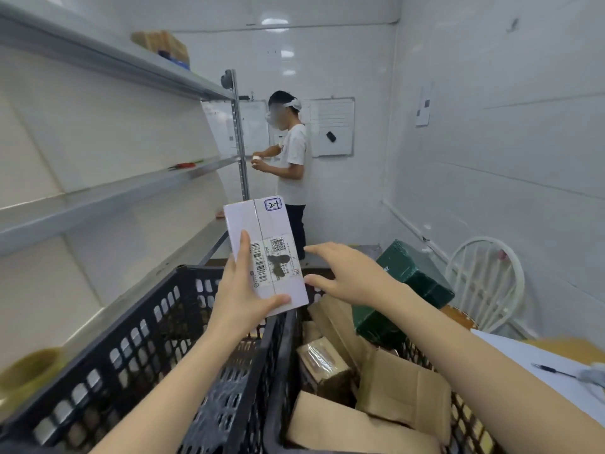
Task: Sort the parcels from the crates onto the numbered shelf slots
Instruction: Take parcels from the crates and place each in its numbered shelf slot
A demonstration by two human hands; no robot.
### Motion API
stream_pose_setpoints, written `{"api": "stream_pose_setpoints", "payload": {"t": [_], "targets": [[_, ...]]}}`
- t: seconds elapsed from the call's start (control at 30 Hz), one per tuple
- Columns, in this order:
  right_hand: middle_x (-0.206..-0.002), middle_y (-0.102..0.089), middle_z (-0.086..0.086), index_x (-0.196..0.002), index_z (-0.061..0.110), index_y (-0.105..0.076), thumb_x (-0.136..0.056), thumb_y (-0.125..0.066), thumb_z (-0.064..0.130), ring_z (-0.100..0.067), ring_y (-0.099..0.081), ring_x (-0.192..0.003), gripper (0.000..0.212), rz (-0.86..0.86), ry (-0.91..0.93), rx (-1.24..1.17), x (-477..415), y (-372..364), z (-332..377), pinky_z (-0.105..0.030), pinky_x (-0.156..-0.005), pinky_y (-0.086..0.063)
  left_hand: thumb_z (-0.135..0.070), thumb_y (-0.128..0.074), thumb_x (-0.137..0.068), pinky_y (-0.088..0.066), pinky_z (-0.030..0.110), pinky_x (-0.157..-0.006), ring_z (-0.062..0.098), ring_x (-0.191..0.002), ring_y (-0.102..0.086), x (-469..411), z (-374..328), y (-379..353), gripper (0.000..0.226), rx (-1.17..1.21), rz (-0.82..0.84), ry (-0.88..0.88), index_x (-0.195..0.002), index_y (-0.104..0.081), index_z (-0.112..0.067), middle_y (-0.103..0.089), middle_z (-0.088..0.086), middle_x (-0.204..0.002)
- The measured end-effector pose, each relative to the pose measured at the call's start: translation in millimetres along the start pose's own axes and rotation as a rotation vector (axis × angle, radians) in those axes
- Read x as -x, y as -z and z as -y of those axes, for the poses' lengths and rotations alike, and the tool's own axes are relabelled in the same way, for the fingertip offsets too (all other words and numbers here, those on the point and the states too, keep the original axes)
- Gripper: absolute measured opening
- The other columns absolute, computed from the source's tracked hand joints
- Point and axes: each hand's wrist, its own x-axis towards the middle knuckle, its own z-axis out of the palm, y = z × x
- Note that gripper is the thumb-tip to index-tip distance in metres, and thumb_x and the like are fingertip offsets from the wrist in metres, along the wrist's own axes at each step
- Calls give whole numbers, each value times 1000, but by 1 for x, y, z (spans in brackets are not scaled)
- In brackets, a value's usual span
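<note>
A grey metal shelf unit runs along the left wall, with a red-handled tool lying on its middle shelf. Below it stands a black plastic lattice crate. Above that crate's far corner, the left hand grips a flat white parcel held upright in the air, thumb across its lower front and fingers curled round its left edge. The parcel bears a barcode label and a handwritten "2-1". Behind it, a person in a white T-shirt stands at the shelf's far end. The right hand hovers just beside the parcel's right edge, fingers spread and holding nothing. Under it, a second black crate holds brown cardboard parcels and a dark green box. A white chair stands at far right.
</note>
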Motion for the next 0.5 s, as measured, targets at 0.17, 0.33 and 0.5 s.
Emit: {"api": "stream_pose_setpoints", "payload": {"t": [0.17,0.33,0.5], "targets": [[-143,-51,1,-151,25,-30,-95,-52,47,-18,-42,-133,64,-58,153,28,8,17,7,-37,-116,-25,-32,-88,-66,-36,42,-108,13,-134,-36,27,-21,18,134,-28,-124,38,-150,16,-45,-28,-2,-155],[-146,-47,3,-154,32,-18,-96,-51,45,-15,-40,-136,67,-20,309,-13,13,24,35,-37,-117,-19,-36,-89,-64,-31,43,-111,16,-139,-34,66,-30,64,135,-110,-234,78,-147,16,-52,-26,-6,-157],[-150,-43,3,-154,33,-16,-96,-54,44,-17,-47,-130,70,45,441,-148,20,24,87,-39,-108,-39,-35,-89,-63,-30,34,-110,7,-134,-33,119,-44,120,133,-222,-339,126,-149,11,-48,-30,-7,-155]]}}
